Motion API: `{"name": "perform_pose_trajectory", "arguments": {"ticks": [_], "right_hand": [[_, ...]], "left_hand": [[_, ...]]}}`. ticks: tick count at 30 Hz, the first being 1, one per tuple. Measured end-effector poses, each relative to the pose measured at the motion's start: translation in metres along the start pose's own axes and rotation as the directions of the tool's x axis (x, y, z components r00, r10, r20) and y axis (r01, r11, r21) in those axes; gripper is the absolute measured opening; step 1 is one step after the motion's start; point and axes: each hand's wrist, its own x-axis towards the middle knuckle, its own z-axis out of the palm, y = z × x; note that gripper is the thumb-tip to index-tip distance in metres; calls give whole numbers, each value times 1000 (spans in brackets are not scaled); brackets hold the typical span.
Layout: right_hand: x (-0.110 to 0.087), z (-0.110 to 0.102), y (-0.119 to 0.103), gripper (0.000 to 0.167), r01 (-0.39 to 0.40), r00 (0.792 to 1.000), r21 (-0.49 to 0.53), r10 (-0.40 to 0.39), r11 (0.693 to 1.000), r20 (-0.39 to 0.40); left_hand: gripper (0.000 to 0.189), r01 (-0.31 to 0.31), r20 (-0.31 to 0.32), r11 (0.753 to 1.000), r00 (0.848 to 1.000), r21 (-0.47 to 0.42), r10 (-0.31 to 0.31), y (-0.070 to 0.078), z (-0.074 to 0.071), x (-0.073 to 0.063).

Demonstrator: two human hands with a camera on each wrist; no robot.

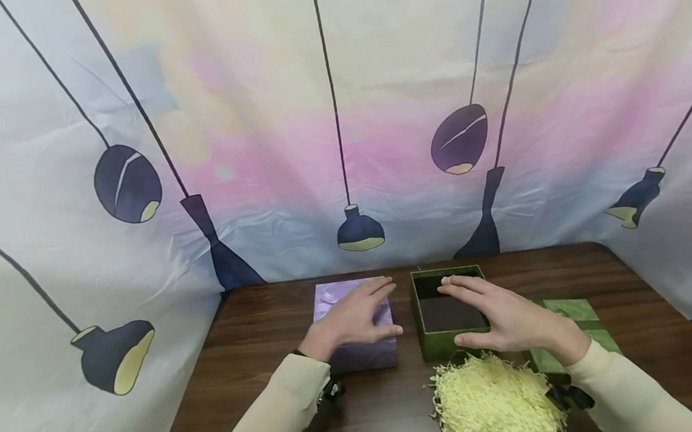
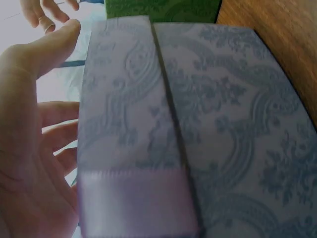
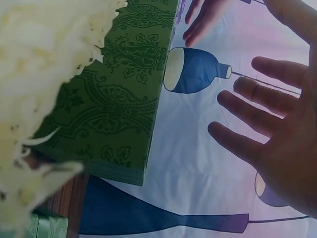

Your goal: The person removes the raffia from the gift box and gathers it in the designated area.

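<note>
My left hand [image 1: 357,313] hovers over a lidded purple gift box [image 1: 358,355] with a ribbon bow, its fingers stretched toward the right. In the left wrist view the box [image 2: 223,109] shows an embossed pattern and a satin ribbon band, with the left hand [image 2: 29,134] along its top side. Over the front right of an open green box [image 1: 440,343] is my right hand [image 1: 509,311], fingers spread and holding nothing. The green box has a dark interior. Its patterned wall [image 3: 114,104] appears in the right wrist view, apart from the right hand [image 3: 272,109].
A mound of yellow shredded paper [image 1: 495,405] lies in front of the green box. To the right, partly under the right forearm, is a green lid [image 1: 577,312] with a ribbon band. The wooden table [image 1: 235,363] meets a curtain [image 1: 253,148] printed with hanging lamps.
</note>
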Motion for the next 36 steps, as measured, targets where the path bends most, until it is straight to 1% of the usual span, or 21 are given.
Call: {"name": "perform_pose_trajectory", "arguments": {"ticks": [4, 6, 11, 14, 17, 20, 26, 32, 36], "right_hand": [[4, 1, 1, 77, -13, 1000, 20, 13, 1000, 10], [7, 2, 2, 77, -11, 1000, 29, 11, 1000, 10], [15, 3, 3, 76, -19, 1000, 46, 18, 999, 18], [19, 5, 3, 75, -34, 999, 61, 32, 998, 30], [25, 9, 3, 74, -47, 998, 67, 45, 997, 36], [33, 14, 3, 73, -51, 998, 67, 49, 996, 41], [47, 22, 0, 73, -69, 995, 104, 60, 992, 84], [61, 28, -1, 74, -106, 988, 119, 91, 987, 127], [68, 33, -2, 76, -118, 984, 124, 99, 985, 148]], "left_hand": [[88, -11, -25, 1000, 1000, 7, 11, -5, -4, -8], [88, -6, -31, 1000, 1000, 15, 7, -8, -6, -12], [89, 39, -31, 999, 999, 2, -39, -14, -8, -19], [89, 49, -36, 999, 998, 0, -49, -18, -8, -22], [89, 60, -56, 998, 997, 1, -60, -24, -8, -26], [87, 90, -72, 996, 993, -1, -90, -31, -9, -33], [87, 128, -70, 992, 989, -4, -128, -44, -12, -47], [86, 160, -93, 986, 982, -48, -164, -54, -19, -59], [84, 211, -82, 974, 973, -79, -217, -60, -22, -67]]}}
